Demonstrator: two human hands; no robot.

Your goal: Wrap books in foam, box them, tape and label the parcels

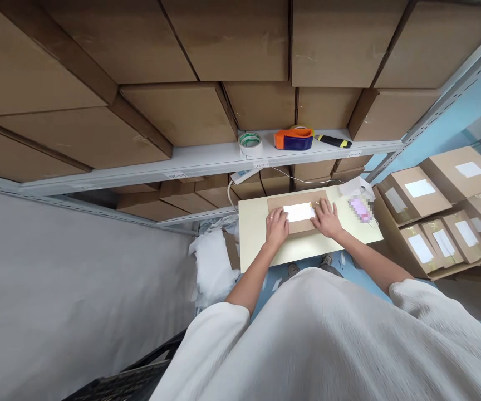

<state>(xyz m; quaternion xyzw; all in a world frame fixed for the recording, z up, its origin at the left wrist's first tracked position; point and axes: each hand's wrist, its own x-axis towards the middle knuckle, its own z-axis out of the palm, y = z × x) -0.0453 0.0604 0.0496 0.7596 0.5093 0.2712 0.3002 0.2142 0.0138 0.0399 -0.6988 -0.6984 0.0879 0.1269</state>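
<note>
Shelving [215,168] stands beyond the box [297,228], which lies on the counter [253,245]. Left hand [277,225] and right hand [327,218] rest unclenched at opposite ends of the label [299,212] atop the box. Seemingly the label is being pressed flat; the next move calls for even smoothing.

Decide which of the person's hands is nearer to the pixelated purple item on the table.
Right. The right hand rests at the white label's right end, left of the purple item; the left hand is farther off, at the label's left end.
</note>
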